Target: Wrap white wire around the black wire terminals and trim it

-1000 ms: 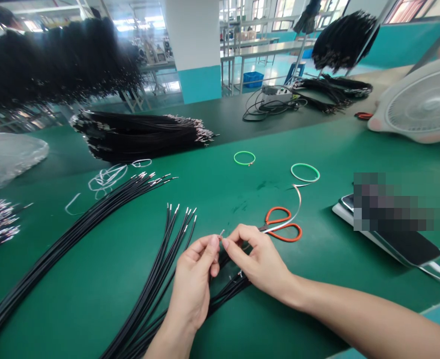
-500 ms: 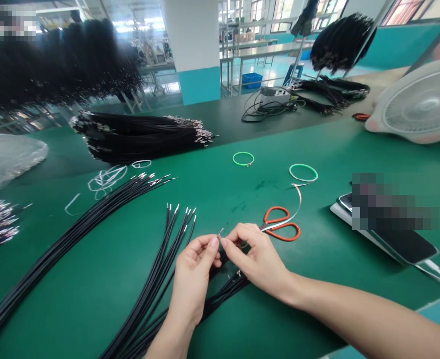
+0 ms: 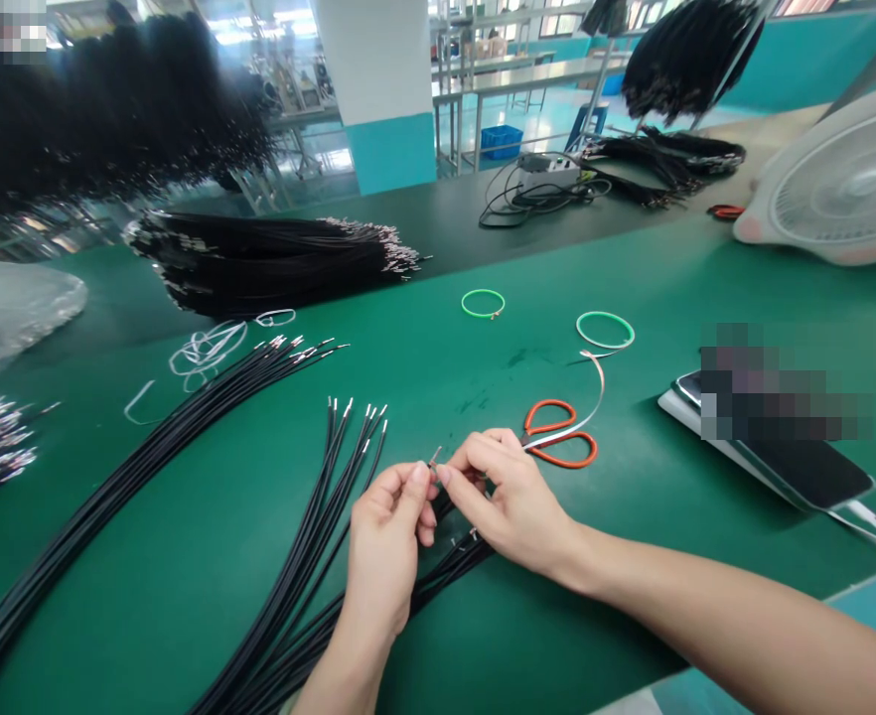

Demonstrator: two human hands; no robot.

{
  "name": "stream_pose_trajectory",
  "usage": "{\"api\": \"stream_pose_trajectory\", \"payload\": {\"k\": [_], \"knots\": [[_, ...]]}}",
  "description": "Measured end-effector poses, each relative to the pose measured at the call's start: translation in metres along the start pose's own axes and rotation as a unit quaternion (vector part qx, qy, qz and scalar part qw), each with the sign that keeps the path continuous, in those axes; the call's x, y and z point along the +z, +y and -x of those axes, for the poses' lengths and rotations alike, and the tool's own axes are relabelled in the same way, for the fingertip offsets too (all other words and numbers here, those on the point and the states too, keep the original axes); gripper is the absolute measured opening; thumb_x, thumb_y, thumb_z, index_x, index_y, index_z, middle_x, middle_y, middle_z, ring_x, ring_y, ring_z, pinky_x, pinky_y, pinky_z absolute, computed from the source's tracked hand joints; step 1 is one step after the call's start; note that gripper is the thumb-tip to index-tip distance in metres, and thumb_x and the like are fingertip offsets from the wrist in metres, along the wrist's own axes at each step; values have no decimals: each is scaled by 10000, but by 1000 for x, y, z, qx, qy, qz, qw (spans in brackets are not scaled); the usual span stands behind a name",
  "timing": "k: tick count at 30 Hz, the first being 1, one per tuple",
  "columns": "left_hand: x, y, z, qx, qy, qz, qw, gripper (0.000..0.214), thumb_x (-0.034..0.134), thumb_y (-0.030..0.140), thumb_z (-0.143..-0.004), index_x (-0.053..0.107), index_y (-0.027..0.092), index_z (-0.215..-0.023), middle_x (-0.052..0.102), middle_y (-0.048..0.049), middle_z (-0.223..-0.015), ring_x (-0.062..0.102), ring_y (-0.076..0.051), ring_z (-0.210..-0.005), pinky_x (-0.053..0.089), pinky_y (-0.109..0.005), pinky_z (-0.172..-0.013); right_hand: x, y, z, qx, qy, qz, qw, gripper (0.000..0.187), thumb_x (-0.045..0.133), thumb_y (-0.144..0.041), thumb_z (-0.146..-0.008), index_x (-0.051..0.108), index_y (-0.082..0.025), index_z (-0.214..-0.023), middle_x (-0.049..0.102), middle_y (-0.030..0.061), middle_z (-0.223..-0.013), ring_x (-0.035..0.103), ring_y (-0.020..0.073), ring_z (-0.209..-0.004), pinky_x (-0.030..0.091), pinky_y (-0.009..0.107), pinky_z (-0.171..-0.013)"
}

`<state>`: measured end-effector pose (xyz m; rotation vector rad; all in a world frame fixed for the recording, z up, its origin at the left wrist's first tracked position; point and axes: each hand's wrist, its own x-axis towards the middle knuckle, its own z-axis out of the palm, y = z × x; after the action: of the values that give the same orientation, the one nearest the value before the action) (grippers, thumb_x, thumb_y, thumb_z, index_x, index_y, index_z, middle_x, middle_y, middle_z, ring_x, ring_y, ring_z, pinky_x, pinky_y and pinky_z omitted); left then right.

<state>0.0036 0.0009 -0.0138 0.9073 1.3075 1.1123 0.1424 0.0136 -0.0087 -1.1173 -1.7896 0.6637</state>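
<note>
My left hand (image 3: 385,551) and my right hand (image 3: 509,501) meet over the green table (image 3: 632,497), both pinching the tip of a black wire (image 3: 435,458) whose metal end pokes up between the fingertips. More black wires (image 3: 453,561) run under my hands toward the near edge. A small fan of black wires with metal ends (image 3: 338,472) lies just left of my left hand. Orange-handled scissors (image 3: 561,447) lie right behind my right hand.
A long bundle of black wires (image 3: 147,457) stretches left. A big wire pile (image 3: 274,260) lies farther back, white ties (image 3: 207,350) beside it. Two green rings (image 3: 483,303) (image 3: 605,330), a phone (image 3: 803,467) and a white fan (image 3: 840,189) sit at the right.
Both hands keep pinching the wire tip and have shifted slightly up and away; the view has tilted a little. Nothing else on the table has moved.
</note>
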Motion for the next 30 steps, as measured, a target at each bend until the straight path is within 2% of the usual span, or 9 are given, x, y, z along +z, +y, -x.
{"api": "stream_pose_trajectory", "payload": {"k": [5, 13, 17, 20, 23, 26, 27, 28, 30], "knots": [[1, 3, 1, -24, -10, 29, 999, 327, 623, 405, -850, 551, 99, -759, 510, 8, -682, 383, -10, -491, 299, -150, -447, 0, 0, 1, 9, -16, -5, 1000, 197, 522, -209, -916, 549, -158, -729, 569, 0, -693, 481, 122, -690, 326, 311, -821], [3, 13, 4, -94, -26, 121, 988, 262, 676, 344, -816, 569, 104, -809, 474, 23, -664, 344, -6, -478, 262, -125, -406, -1, 2, 2, 15, -33, -13, 999, 203, 499, -223, -936, 548, -160, -749, 570, 8, -732, 478, 127, -715, 320, 316, -829], [1, 15, 5, -132, -57, 169, 975, 271, 705, 331, -790, 563, 102, -765, 438, 35, -629, 294, 4, -453, 219, -117, -384, -2, 1, 2, 11, -41, -30, 999, 184, 499, -217, -938, 561, -163, -773, 586, 14, -769, 502, 129, -756, 320, 318, -849], [-2, 15, 6, -127, -85, 157, 976, 274, 690, 352, -803, 571, 108, -760, 435, 38, -621, 273, 7, -438, 204, -122, -380, -2, 2, 1, 2, -37, -50, 998, 175, 508, -208, -934, 577, -164, -779, 606, 13, -782, 525, 128, -777, 319, 328, -878], [-7, 14, 5, -72, -88, 63, 991, 276, 646, 402, -832, 618, 129, -808, 482, 23, -652, 315, -1, -448, 234, -132, -392, -5, 7, -3, 0, -53, -65, 996, 199, 488, -210, -945, 609, -169, -793, 649, 17, -830, 569, 130, -826, 305, 364, -949], [-12, 10, 4, 26, -76, -74, 994, 263, 639, 410, -833, 670, 149, -816, 528, -1, -681, 418, -31, -510, 322, -150, -443, -18, 13, -11, 15, -79, -46, 996, 144, 524, -192, -906, 656, -200, -963, 635, 48, -1117, 541, 175, -1092, 277, 413, -1027], [-13, 9, 4, 68, -71, -115, 988, 239, 640, 393, -834, 687, 160, -815, 551, -12, -711, 471, -48, -562, 370, -157, -488, -24, 14, -14, 25, -70, -38, 997, 203, 548, -184, -880, 644, -213, -1056, 595, 57, -1204, 499, 189, -1165, 287, 418, -1033], [-14, 7, 4, 111, -65, -149, 980, 206, 640, 370, -837, 702, 175, -824, 578, -22, -754, 523, -68, -634, 418, -169, -554, -31, 14, -17, 40, -53, -35, 997, 267, 565, -185, -859, 624, -214, -1117, 573, 65, -1234, 482, 196, -1181, 318, 410, -1016], [-14, 5, 4, 196, -55, -204, 958, 139, 639, 321, -843, 719, 210, -870, 621, -31, -852, 585, -105, -774, 467, -198, -683, -45, 13, -22, 87, -44, -47, 994, 218, 564, -236, -861, 638, -177, -1057, 616, 74, -1099, 547, 185, -1027, 413, 355, -902]]}}
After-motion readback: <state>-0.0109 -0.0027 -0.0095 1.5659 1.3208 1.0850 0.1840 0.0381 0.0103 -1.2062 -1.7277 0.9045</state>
